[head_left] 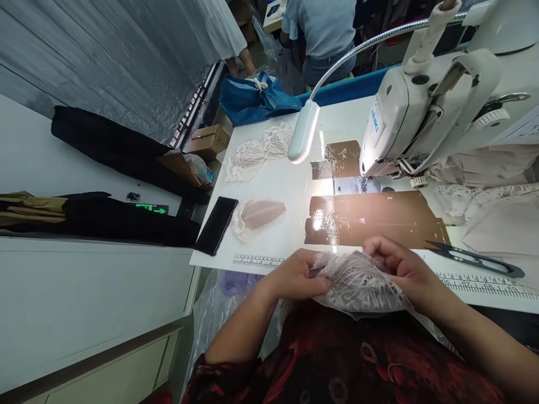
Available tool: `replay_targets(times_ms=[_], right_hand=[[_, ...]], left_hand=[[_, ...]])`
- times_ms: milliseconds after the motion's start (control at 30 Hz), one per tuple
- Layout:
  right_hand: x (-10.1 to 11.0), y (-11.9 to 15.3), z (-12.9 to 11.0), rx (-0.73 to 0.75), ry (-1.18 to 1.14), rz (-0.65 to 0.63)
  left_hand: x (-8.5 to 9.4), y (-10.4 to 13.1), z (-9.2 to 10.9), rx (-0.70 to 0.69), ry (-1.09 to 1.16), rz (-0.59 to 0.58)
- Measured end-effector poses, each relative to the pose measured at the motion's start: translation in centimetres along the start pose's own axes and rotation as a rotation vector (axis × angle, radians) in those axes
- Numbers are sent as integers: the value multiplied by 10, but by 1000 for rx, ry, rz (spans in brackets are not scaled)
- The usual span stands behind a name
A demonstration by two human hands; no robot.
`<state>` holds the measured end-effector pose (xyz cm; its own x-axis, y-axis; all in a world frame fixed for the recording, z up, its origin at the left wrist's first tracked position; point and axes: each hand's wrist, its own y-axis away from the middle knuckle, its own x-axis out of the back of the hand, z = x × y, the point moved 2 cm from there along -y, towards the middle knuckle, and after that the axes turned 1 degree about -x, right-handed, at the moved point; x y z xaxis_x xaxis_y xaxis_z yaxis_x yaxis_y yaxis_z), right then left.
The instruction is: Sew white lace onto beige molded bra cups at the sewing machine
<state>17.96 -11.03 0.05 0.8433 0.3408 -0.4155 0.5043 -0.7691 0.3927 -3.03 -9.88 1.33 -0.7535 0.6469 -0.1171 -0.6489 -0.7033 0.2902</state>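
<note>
A pale lace piece, rounded like a bra cup, is stretched between my two hands at the table's front edge. My left hand pinches its left side between thumb and fingers. On the opposite side, my right hand grips the lace with fingers curled. Behind them stands a white sewing machine, its needle area lit, with brown tape covering the surface around it. A small beige fabric piece with lace edging lies left of the tape. Farther back rest joined lace cups.
A black phone lies at the left table edge. Thread snips sit right of my right hand. A lamp head hangs over the table; beige fabric is piled at right. Two other people are beyond the table.
</note>
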Motion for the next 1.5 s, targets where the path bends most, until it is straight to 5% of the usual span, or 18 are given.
replay_targets(times_ms=[167,400,567,700,833,967,1067,1233,1300,1433,1500], right_hand=[[9,-7,-6,142,54,218],[25,-15,-1,86,153,46],[21,-14,3,-60,110,-19],[19,-14,3,25,-47,96],[20,-13,-3,137,-115,266],[13,-19,-7,253,152,259],[6,-23,-7,299,286,270],[4,-19,-12,285,-79,351],[10,-17,-16,287,-164,402],[21,-12,-20,246,-124,374],[21,-11,-19,181,1,274]], left_hand=[[-3,-4,-5,28,97,95],[-10,-15,-13,-33,162,415],[-10,-22,-16,-32,220,440],[-7,-23,-17,14,566,463],[-15,-14,-15,7,915,340],[-38,-19,-8,17,946,169],[-46,-33,-5,-6,917,289],[-45,-37,-21,72,839,465],[-38,-27,-28,67,735,381],[-17,9,-13,53,407,-4],[-5,23,7,-84,225,13]])
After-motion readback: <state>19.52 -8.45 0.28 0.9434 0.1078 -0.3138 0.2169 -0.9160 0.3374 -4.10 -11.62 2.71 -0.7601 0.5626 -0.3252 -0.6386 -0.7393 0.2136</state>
